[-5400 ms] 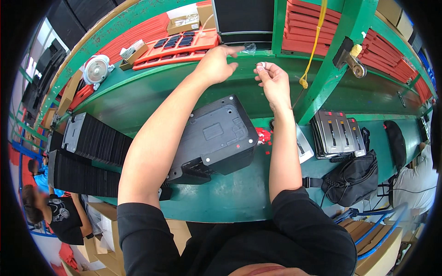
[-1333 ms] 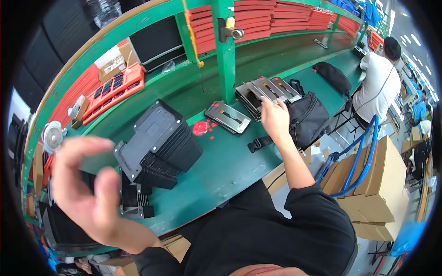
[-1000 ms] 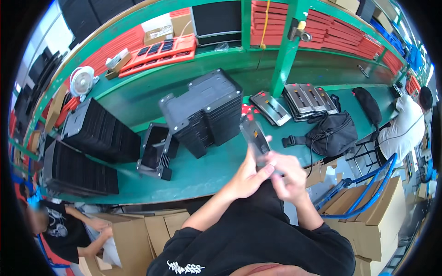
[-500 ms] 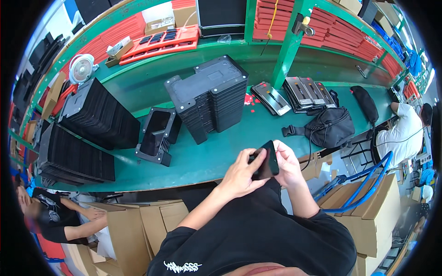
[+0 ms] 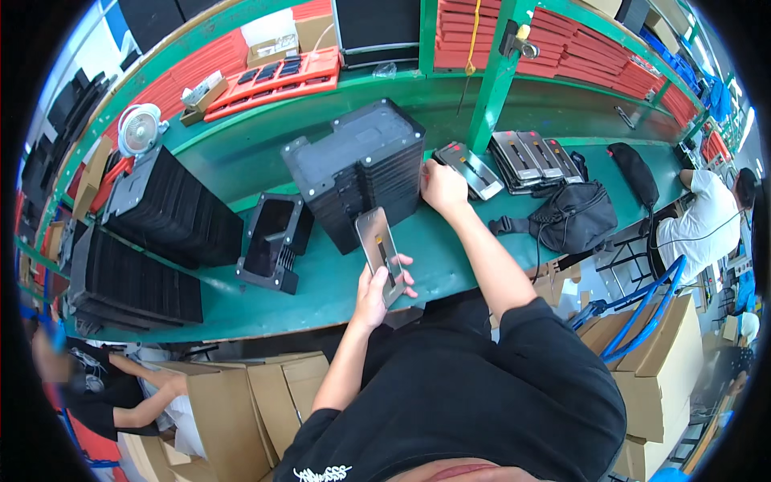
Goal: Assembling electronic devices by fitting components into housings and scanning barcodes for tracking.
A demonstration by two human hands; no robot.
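Note:
My left hand (image 5: pixel 372 296) holds a phone screen (image 5: pixel 377 243), its silver back with a dark strip and a yellow mark turned up, over the bench's front part. Thumb and fingers grip its lower end. My right hand (image 5: pixel 444 189) reaches to the bench beside the tall stack of black trays (image 5: pixel 357 149). Its fingers are curled closed; what they pinch, if anything, is hidden. Just right of it lie more silver-backed phone screens (image 5: pixel 474 173) in a small pile, with a red tab on top. Further piles of such screens (image 5: pixel 526 157) stand alongside.
Left on the green bench (image 5: pixel 337 299) are a black tray holding a dark screen (image 5: pixel 269 233), more tray stacks (image 5: pixel 173 209) and a small fan (image 5: pixel 140 127). A black waist bag (image 5: pixel 574 217) lies right. Cardboard boxes (image 5: pixel 221 402) flank me. Co-workers (image 5: pixel 88 386) sit on both sides.
My hands have parted. The left moved left with the phone screen, now silver side up instead of dark. The right let go of it and reached forward to where small red pieces lay.

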